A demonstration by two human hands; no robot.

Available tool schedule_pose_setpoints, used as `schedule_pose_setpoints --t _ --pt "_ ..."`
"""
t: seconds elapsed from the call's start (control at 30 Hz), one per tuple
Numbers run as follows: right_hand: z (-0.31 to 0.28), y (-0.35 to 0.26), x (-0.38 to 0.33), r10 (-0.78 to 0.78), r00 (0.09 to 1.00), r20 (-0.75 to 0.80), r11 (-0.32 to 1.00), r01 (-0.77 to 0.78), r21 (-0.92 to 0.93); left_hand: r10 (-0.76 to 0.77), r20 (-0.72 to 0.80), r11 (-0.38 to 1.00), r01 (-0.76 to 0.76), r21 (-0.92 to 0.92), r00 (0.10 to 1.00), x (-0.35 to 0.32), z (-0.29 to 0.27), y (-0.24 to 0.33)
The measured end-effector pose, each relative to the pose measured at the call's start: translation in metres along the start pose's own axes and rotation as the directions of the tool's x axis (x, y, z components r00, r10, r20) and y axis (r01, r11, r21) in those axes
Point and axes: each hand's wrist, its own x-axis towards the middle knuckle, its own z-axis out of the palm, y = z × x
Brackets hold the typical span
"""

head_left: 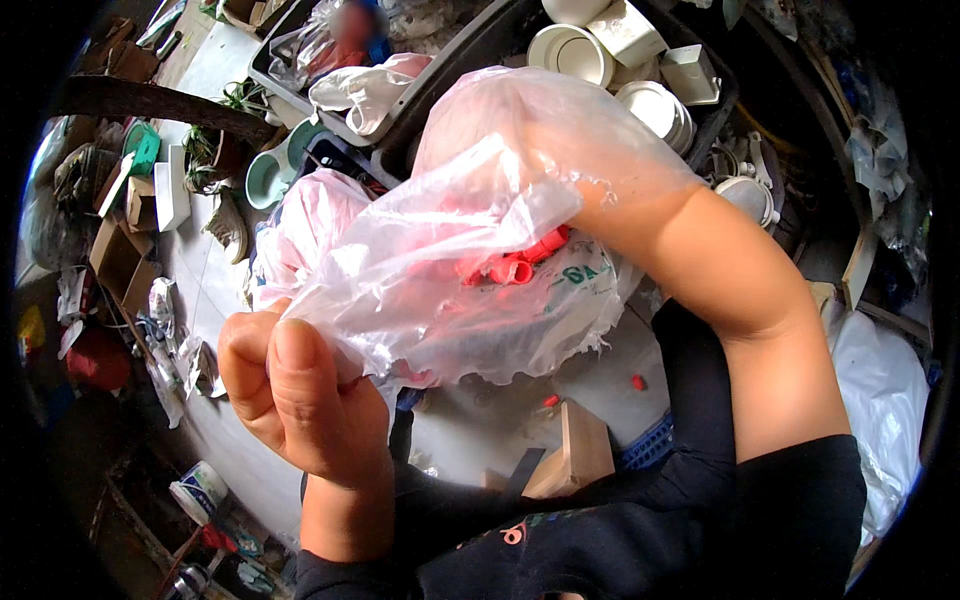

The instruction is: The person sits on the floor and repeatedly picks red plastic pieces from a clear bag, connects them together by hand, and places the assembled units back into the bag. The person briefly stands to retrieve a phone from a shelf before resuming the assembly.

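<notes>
A clear, thin plastic bag (400,290) with a ragged edge stretches between my hands. My left hand (305,385) is closed in a pinch, thumb against the curled forefinger, on the left side of the bag's edge. Deep inside the bag is my right hand (485,125), seen only as a pale blur through the plastic, so its fingers cannot be made out. Several small red plastic pieces (512,265), tube-like in shape, lie in the bag below my right forearm. Green print shows on the plastic beside them.
Beyond the bag stands a dark crate (440,75) with white plastic containers (570,55). A pinkish bag (320,215) rests at left. Near my lap are a wooden block (585,445), a blue basket (650,445) and loose red bits (638,382) on the floor. At right hangs a white bag (880,400).
</notes>
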Motion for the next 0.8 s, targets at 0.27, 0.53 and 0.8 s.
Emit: schedule_pose_setpoints --t 0.27,0.53,0.8 --pt "0.004 -0.029 0.014 0.170 0.922 0.348 0.970 -0.095 -0.222 -0.044 0.008 0.997 0.045 -0.059 0.999 0.001 0.003 0.003" --pt "-0.042 -0.038 0.040 0.165 0.802 0.574 0.984 -0.173 -0.040 -0.029 0.000 0.995 0.029 -0.096 1.000 0.002 0.003 -0.002" --pt "-0.038 -0.029 0.063 0.199 0.571 0.796 0.963 -0.263 -0.052 -0.036 0.013 0.995 0.037 -0.089 0.999 0.003 0.006 0.003"
